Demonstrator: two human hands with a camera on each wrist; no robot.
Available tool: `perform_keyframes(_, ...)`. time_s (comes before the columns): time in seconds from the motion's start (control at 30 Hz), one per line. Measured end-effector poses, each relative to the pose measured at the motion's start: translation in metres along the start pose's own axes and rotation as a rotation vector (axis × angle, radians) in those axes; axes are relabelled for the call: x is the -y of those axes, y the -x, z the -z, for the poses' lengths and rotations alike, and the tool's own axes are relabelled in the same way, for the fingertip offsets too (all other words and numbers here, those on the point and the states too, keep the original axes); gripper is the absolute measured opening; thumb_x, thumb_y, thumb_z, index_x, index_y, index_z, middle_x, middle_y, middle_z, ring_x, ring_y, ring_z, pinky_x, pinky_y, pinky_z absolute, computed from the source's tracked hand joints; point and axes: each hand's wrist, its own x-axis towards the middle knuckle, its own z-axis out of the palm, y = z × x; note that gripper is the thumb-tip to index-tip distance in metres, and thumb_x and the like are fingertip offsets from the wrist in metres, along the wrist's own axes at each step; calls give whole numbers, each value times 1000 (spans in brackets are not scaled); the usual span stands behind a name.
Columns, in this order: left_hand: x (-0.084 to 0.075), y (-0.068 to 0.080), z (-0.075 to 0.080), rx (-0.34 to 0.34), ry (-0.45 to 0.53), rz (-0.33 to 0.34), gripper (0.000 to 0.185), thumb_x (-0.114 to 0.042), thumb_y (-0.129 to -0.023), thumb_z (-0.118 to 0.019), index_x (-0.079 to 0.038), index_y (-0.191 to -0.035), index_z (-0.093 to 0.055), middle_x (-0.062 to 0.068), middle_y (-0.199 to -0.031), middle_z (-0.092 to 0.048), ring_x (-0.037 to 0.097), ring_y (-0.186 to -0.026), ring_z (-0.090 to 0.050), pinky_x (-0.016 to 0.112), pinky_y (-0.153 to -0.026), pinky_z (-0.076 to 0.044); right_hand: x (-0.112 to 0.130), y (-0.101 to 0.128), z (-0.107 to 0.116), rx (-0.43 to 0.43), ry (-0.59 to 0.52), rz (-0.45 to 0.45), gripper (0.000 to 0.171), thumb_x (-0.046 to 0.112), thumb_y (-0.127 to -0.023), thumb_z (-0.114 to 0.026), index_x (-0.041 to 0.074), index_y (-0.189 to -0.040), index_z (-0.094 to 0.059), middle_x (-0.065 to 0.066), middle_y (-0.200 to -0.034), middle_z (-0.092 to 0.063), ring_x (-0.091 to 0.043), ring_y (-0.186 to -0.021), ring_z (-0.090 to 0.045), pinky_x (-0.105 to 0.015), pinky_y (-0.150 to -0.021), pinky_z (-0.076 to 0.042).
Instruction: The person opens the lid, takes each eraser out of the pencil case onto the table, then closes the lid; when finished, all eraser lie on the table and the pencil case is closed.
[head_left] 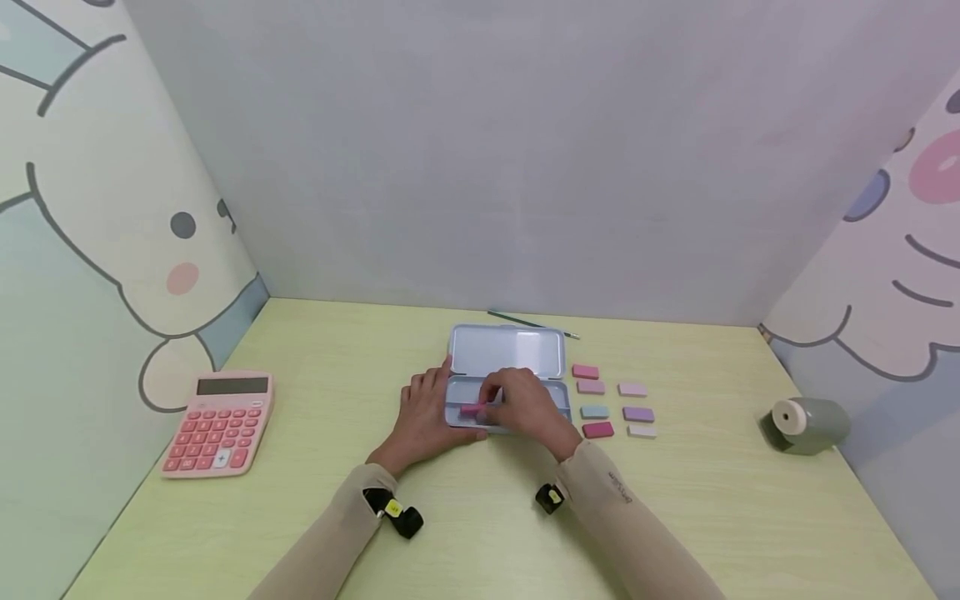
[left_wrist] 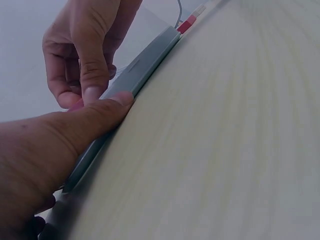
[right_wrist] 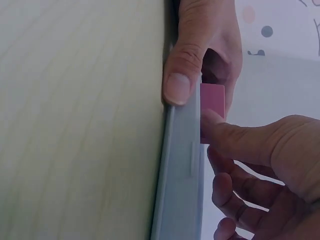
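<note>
A shallow pale blue tin case [head_left: 507,350] lies with its lid folded back. My left hand [head_left: 427,417] holds its left end, thumb along the front wall and fingers along the side. Over the case's lower half, my right hand [head_left: 528,404] pinches a small pink rectangular block [head_left: 471,409] between thumb and fingers. In the right wrist view the pink block [right_wrist: 212,100] stands above the rim, close to the left thumb. From the left wrist only a sliver of the block shows; most of the inside of the tray is hidden.
Several small blocks in pinks, purple, pale blue and white, including a purple block [head_left: 638,414], lie right of the case. A thin paintbrush [head_left: 532,322] rests behind the lid. A pink calculator [head_left: 219,425] is at the left, a grey-green sharpener-like device [head_left: 810,423] at the right.
</note>
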Motion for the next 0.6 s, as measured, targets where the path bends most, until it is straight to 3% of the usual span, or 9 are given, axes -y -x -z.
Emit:
perform_keyframes(0.33, 0, -1, -1, -11, 14, 0, 137, -65, -73, -91, -8, -172, -17, 19, -160, -48, 41, -142, -40, 58, -111, -35, -22, 13, 40, -142, -67, -80, 7, 13, -93, -84, 14, -93, -77, -1, -88, -74, -17, -78, -58, -27, -69, -47)
perform_keyframes(0.6, 0, 0, -1, -13, 27, 5, 135, -63, -73, -92, -9, -172, -18, 20, -160, -48, 42, -143, -40, 60, -112, -35, -56, 27, 80, -314, -134, -162, 6, 10, -101, -73, 6, -103, -71, -13, -100, -73, -28, -91, -66, -33, -76, -49)
